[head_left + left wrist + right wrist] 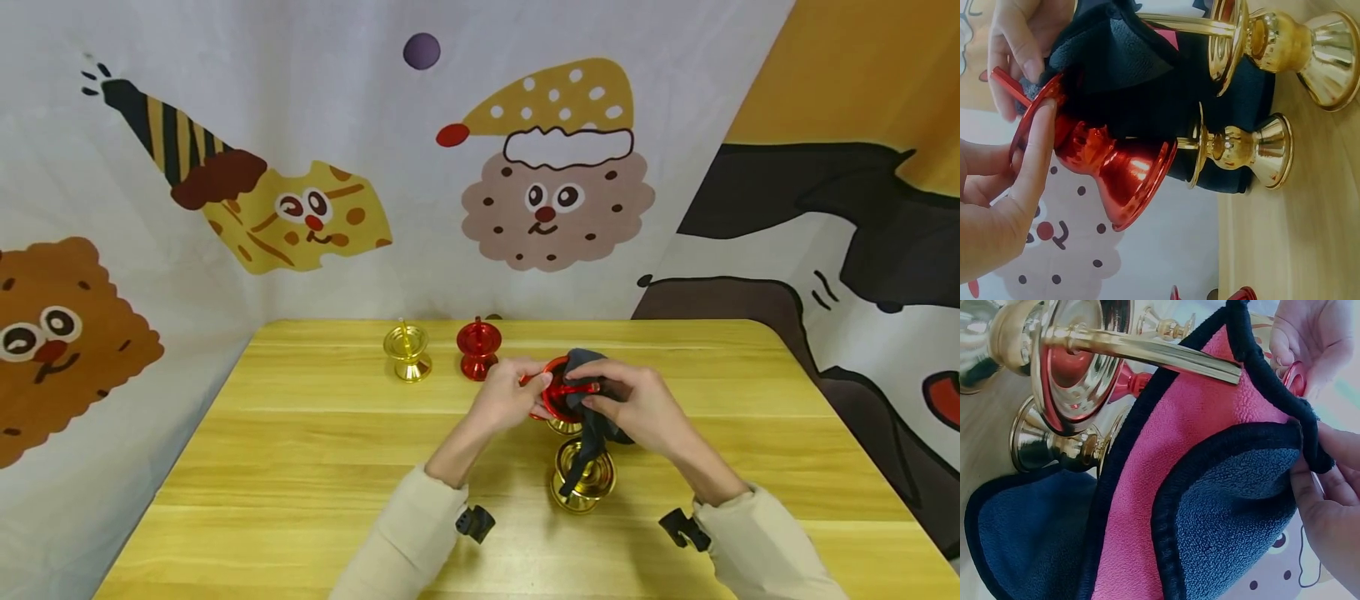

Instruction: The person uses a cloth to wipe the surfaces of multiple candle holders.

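Observation:
My left hand [507,393] grips a red metallic candle holder [1132,178] by the rim of its dish, well above the table. In the left wrist view it is tilted, its flared foot toward the table. My right hand [641,407] pinches a cloth [1229,494], dark grey-blue on one face and pink on the other, at the red dish beside its central stem. The cloth's loose part hangs over a gold candle holder [576,500] near the front. A second gold candle holder [1232,148] stands just behind, mostly hidden in the head view.
Toward the back of the wooden table [300,433], another gold candle holder [411,367] and another red candle holder [478,363] stand upright side by side, left of my hands. Behind the table hangs a printed curtain [420,225] with cartoon biscuits and cheese.

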Demonstrator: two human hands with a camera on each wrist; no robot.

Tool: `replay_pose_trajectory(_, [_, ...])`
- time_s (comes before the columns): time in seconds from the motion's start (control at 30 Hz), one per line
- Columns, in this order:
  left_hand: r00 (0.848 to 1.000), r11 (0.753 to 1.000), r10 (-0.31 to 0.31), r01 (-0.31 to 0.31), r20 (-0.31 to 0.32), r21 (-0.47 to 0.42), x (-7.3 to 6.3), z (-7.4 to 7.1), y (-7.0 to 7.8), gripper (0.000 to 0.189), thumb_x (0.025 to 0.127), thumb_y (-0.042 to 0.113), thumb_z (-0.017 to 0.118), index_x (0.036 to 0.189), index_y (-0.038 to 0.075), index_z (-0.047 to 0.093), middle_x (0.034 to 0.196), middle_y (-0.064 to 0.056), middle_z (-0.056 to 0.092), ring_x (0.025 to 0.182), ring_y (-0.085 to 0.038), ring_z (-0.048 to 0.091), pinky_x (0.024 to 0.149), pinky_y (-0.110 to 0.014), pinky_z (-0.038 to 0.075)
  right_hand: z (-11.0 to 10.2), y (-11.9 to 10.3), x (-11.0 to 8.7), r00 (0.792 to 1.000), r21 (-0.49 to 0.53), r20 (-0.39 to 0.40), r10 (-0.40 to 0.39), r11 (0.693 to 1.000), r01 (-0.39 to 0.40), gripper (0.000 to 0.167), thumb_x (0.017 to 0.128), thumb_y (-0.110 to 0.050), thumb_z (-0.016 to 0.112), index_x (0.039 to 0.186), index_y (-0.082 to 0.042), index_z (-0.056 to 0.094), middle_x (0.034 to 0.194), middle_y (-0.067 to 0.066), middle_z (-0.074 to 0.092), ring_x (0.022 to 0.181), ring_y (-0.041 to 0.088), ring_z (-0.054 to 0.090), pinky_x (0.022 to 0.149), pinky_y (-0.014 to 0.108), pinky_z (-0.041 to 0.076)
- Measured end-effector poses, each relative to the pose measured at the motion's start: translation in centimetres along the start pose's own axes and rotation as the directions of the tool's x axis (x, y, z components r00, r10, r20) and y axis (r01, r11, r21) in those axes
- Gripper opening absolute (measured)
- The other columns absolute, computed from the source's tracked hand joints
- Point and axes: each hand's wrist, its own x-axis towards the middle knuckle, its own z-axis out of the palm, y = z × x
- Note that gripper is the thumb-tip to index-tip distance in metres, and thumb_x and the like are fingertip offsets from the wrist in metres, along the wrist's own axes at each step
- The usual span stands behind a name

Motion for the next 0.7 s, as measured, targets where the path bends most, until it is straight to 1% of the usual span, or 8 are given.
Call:
replay_pose_trajectory(0.17, [0.998, 0.998, -0.056, 0.056, -0.025, 0.009, 0.0, 0.2, 0.3, 0.025, 0.093, 0.006, 0.051, 0.114, -0.003, 0.062, 0.118, -0.021, 0.056, 0.06, -0.024, 0.066, 0.055, -0.03, 0.055, -0.4, -0.1, -0.1, 1.0, 0.046, 0.002, 0.028, 0.999, -0.028, 0.032, 0.078, 0.012, 0.064, 0.107, -0.002, 0.064, 0.108, 0.015, 0.061, 0.092, 0.025, 0.063, 0.071, 0.025, 0.053])
replay_pose_trajectory(0.27, [0.997, 0.998, -0.066, 0.066, -0.039, 0.001, 0.0, 0.2, 0.3, 0.024, 0.093, 0.006, 0.051, 0.113, -0.002, 0.062, 0.113, -0.021, 0.059, 0.06, -0.024, 0.066, 0.055, -0.031, 0.055, -0.8, -0.5, -0.2, 0.999, 0.066, -0.005, 0.042, 0.997, -0.042, 0.03, 0.079, 0.009, 0.064, 0.108, -0.002, 0.065, 0.109, 0.015, 0.061, 0.09, 0.022, 0.063, 0.068, 0.025, 0.054])
replay_pose_trajectory(0.3, [0.997, 0.998, -0.063, 0.063, -0.047, 0.008, 0.0, 0.2, 0.3, 0.024, 0.093, 0.006, 0.051, 0.112, -0.002, 0.063, 0.111, -0.021, 0.06, 0.059, -0.023, 0.066, 0.055, -0.03, 0.055, -1.0, -0.7, -0.3, 0.999, 0.063, -0.008, 0.052, 0.997, -0.051, 0.03, 0.08, 0.006, 0.065, 0.108, -0.004, 0.065, 0.11, 0.014, 0.06, 0.086, 0.02, 0.064, 0.063, 0.025, 0.054])
replay_pose_trajectory(0.37, [0.996, 0.998, -0.065, 0.064, -0.06, -0.009, 0.0, 0.3, 0.2, 0.022, 0.092, 0.004, 0.052, 0.109, -0.002, 0.065, 0.101, -0.02, 0.064, 0.059, -0.023, 0.066, 0.054, -0.03, 0.055, -1.5, -1.1, -0.5, 0.998, 0.068, -0.018, 0.057, 0.996, -0.055, 0.028, 0.081, 0.003, 0.065, 0.109, -0.005, 0.065, 0.111, 0.013, 0.06, 0.083, 0.017, 0.064, 0.06, 0.025, 0.053])
replay_pose_trajectory(0.47, [0.995, 0.993, -0.08, 0.075, -0.061, -0.092, 0.2, 0.3, -0.2, 0.022, 0.092, 0.002, 0.051, 0.11, -0.005, 0.063, 0.091, -0.019, 0.065, 0.061, -0.026, 0.066, 0.057, -0.031, 0.055, -2.4, -1.8, -0.7, 0.998, 0.093, -0.051, 0.031, 0.995, -0.026, 0.028, 0.081, 0.001, 0.066, 0.109, -0.004, 0.065, 0.11, 0.012, 0.061, 0.081, 0.016, 0.064, 0.06, 0.025, 0.053])
replay_pose_trajectory(0.5, [0.994, 0.987, -0.091, 0.082, -0.055, -0.139, 0.2, 0.3, -0.3, 0.023, 0.093, 0.002, 0.05, 0.111, -0.006, 0.062, 0.089, -0.019, 0.064, 0.063, -0.028, 0.066, 0.058, -0.031, 0.056, -2.7, -2.0, -0.8, 0.998, 0.094, -0.066, 0.02, 0.995, -0.013, 0.029, 0.081, 0.001, 0.066, 0.11, -0.004, 0.064, 0.11, 0.01, 0.061, 0.081, 0.015, 0.064, 0.061, 0.025, 0.053])
replay_pose_trajectory(0.6, [0.991, 0.95, -0.131, 0.117, -0.028, -0.291, 0.3, 0.1, -0.6, 0.024, 0.094, 0.0, 0.047, 0.113, -0.01, 0.057, 0.088, -0.016, 0.057, 0.069, -0.033, 0.065, 0.066, -0.035, 0.055, -3.1, -2.3, -0.9, 0.993, 0.106, -0.116, -0.018, 0.994, 0.03, 0.031, 0.08, 0.005, 0.065, 0.11, -0.002, 0.064, 0.108, 0.006, 0.062, 0.084, 0.014, 0.064, 0.068, 0.023, 0.053])
replay_pose_trajectory(0.7, [0.986, 0.914, -0.165, 0.146, -0.017, -0.379, 0.4, 0.0, -0.7, 0.022, 0.094, -0.001, 0.046, 0.112, -0.009, 0.055, 0.085, -0.015, 0.053, 0.068, -0.031, 0.065, 0.069, -0.036, 0.055, -2.6, -2.0, -1.0, 0.99, 0.125, -0.142, -0.028, 0.991, 0.046, 0.033, 0.079, 0.009, 0.065, 0.11, 0.0, 0.062, 0.108, 0.008, 0.06, 0.085, 0.012, 0.062, 0.069, 0.021, 0.053])
